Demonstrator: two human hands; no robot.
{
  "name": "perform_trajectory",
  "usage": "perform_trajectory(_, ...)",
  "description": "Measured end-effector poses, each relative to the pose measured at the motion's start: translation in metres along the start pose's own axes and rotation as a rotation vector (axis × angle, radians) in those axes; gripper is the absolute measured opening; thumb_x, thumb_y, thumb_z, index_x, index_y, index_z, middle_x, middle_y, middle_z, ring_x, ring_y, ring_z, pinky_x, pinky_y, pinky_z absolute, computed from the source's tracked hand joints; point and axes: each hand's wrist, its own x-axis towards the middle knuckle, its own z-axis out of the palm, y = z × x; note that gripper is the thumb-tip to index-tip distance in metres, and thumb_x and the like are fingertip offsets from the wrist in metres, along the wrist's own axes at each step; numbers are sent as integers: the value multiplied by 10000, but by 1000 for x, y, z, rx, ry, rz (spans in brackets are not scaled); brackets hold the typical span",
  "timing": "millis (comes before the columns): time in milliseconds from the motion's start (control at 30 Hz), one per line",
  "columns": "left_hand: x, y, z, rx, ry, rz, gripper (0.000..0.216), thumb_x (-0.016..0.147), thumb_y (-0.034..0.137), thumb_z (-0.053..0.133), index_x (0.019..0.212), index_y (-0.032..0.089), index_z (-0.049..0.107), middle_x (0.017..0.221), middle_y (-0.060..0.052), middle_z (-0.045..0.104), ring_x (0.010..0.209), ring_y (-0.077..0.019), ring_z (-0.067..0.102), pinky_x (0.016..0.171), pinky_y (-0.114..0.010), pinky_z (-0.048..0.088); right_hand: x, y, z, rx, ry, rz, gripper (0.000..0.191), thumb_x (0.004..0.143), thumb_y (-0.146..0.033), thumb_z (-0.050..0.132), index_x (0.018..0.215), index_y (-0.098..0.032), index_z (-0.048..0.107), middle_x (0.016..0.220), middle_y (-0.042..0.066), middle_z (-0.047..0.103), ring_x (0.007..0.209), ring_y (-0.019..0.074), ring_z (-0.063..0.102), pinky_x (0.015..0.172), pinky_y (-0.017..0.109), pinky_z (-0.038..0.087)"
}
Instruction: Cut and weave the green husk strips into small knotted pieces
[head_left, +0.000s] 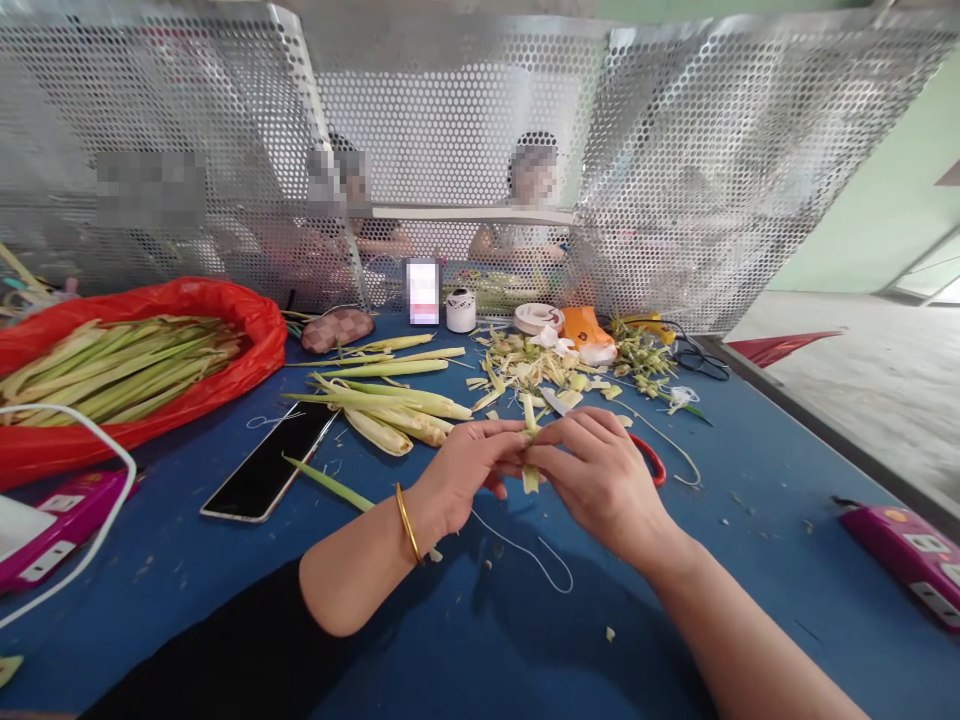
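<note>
Head view: left hand point(472, 460) and right hand point(600, 465) meet mid-counter, each grip pinching the same short pale green stalk piece point(531, 482); its two ends poke out above and below the fingers.

Risks, my read: a hard squeeze or twist could split the piece, it looks fibrous. Loose white thread point(564, 591) lies just below the hands and could snag or tangle. Metal blade point(555, 402) shows beyond the right knuckles, red handle point(657, 462) on the other side; can't tell if the palm holds it or it just lies underneath. Careless finger shift there could nick skin.

Room: forward is tight, with scraps point(525, 365) and then the perforated screen point(465, 120). Left is busy too: stalk pile point(390, 400), black phone point(270, 465) near the left forearm. Best slack is toward the body and right, over blue counter point(750, 600), until the magenta power strip point(911, 560) and right edge.
</note>
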Motion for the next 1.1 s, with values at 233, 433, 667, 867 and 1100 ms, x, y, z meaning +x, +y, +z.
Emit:
perform_trajectory(233, -3, -1, 1, 132, -8, -5, 189, 765, 258, 632, 887, 165, 743, 674, -67, 727, 574, -158, 673, 480, -216, 424, -4, -2, 13, 510, 140, 592, 106, 809, -203, 588, 705, -194, 611, 970, 65, 654, 873, 209, 608, 734, 324, 465)
perform_trajectory(433, -3, 0, 0, 169, -27, -30, 138, 741, 210, 643, 816, 138, 735, 585, -38, 677, 540, -137, 623, 550, -250, 464, -3, -5, 10, 610, 102, 779, 90, 758, -226, 593, 677, -187, 600, 675, -14, 624, 646, 151, 529, 634, 287, 417)
perform_trajectory(667, -1, -8, 3, 150, -10, 163, 247, 617, 242, 774, 856, 191, 737, 790, -7, 689, 725, -133, 586, 694, -261, 440, -3, -3, 10, 587, 218, 846, 112, 769, -258, 617, 685, -183, 621, 679, -9, 638, 655, 148, 536, 636, 282, 410)
perform_trajectory(867, 4, -24, 13, -24, 40, 262, 249, 637, 332, 793, 819, 179, 719, 821, -6, 698, 822, -153, 603, 827, -297, 446, -2, -6, 13, 646, 279, 877, 143, 781, -250, 619, 657, -184, 589, 658, -14, 639, 644, 140, 546, 640, 278, 424)
perform_trajectory(1100, 2, -28, 20, -224, 107, 253, 272, 572, 253, 839, 788, 169, 694, 770, 0, 715, 766, -135, 634, 800, -279, 469, -1, -9, 16, 744, 357, 880, 105, 770, -245, 661, 783, -203, 565, 689, -28, 652, 665, 148, 603, 680, 290, 457)
